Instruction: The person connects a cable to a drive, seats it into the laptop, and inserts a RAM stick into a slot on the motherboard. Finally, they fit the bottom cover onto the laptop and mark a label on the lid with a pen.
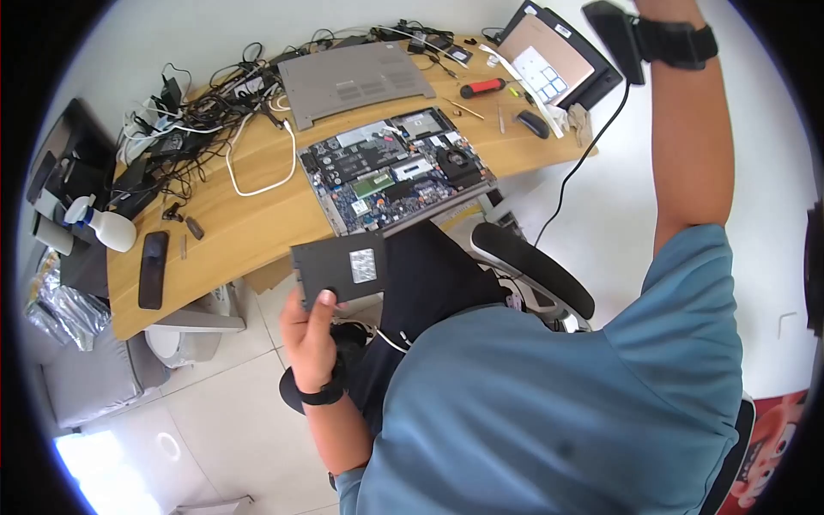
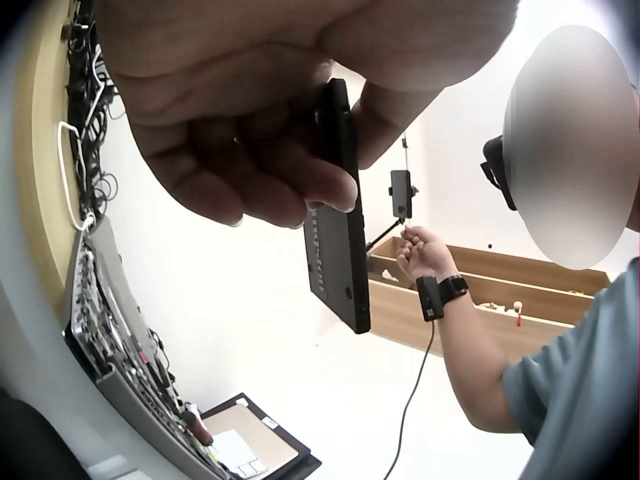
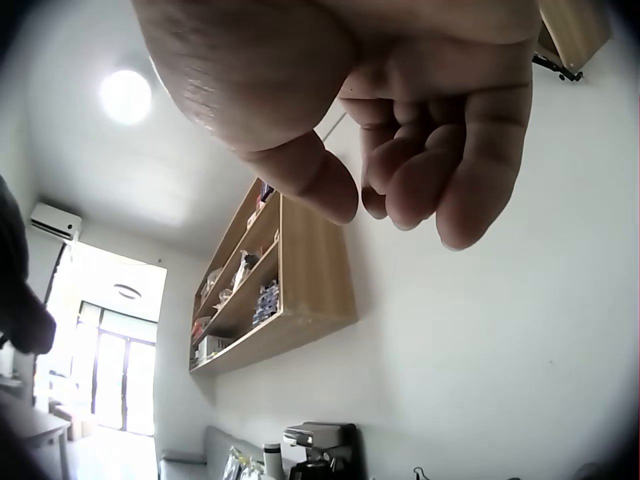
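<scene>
My left hand [image 1: 311, 348] holds a flat black drive [image 1: 330, 264] with a silvery label, thumb on its face, just off the table's front edge. In the left wrist view the same drive [image 2: 338, 235] appears nearly edge-on between thumb and fingers. On the table lies an opened laptop [image 1: 395, 167], its green memory module and fan exposed. The right hand is raised past the top edge of the head view; the left wrist view shows this hand [image 2: 428, 256] high against the wall. Loosely bent fingers of the right hand [image 3: 400, 110] show nothing held in the right wrist view.
Behind the laptop lies its grey cover [image 1: 352, 81], with tangled cables [image 1: 184, 124] to the left. A phone [image 1: 153, 270] and spray bottle [image 1: 112, 227] are at the left, a red screwdriver [image 1: 482, 87] and mouse [image 1: 533, 124] at the right. A chair armrest [image 1: 532, 266] stands below the table.
</scene>
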`<state>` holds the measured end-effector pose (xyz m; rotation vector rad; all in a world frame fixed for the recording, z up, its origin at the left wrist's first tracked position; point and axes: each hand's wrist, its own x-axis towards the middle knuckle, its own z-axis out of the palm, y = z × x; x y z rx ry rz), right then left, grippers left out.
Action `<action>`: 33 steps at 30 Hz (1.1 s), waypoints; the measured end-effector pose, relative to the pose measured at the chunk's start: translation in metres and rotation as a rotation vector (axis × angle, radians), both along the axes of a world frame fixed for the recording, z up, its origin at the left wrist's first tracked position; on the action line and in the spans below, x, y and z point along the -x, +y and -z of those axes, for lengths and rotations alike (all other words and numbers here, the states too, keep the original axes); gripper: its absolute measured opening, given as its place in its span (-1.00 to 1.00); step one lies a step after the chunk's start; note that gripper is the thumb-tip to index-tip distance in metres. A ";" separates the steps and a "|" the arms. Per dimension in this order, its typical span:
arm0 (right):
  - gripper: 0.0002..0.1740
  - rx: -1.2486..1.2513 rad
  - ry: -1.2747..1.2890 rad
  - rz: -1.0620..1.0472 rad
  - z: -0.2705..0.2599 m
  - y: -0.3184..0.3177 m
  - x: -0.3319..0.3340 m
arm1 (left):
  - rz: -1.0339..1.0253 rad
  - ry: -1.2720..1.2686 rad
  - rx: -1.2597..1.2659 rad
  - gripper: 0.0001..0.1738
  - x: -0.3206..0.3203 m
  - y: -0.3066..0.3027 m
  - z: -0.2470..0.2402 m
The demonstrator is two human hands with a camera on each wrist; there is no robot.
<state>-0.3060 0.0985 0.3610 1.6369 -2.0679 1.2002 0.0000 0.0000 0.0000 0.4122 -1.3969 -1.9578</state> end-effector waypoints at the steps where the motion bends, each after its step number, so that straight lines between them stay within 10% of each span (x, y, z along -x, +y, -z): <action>1: -0.77 -0.051 -0.066 0.005 0.009 0.001 0.001 | 0.026 -0.001 0.016 -0.81 0.007 0.003 0.002; 11: -0.76 -0.491 -0.539 -0.233 0.188 -0.003 0.107 | 0.062 -0.162 0.002 -0.78 0.059 0.025 -0.004; 14: -0.73 -0.591 -0.742 -0.359 0.238 -0.013 0.131 | 0.131 0.004 -0.383 -0.69 0.082 0.017 -0.008; 21: -0.44 -0.920 -1.228 -0.826 0.307 -0.029 0.152 | 0.143 -0.151 -0.536 -0.65 0.175 0.024 -0.024; 26: -0.58 -0.808 -1.326 -0.782 0.317 -0.025 0.180 | 0.202 -0.251 -0.496 -0.64 0.230 0.020 -0.029; 33: -0.71 -0.501 -1.466 -0.494 0.344 -0.016 0.256 | 0.060 -0.913 0.686 -0.49 0.259 -0.024 -0.071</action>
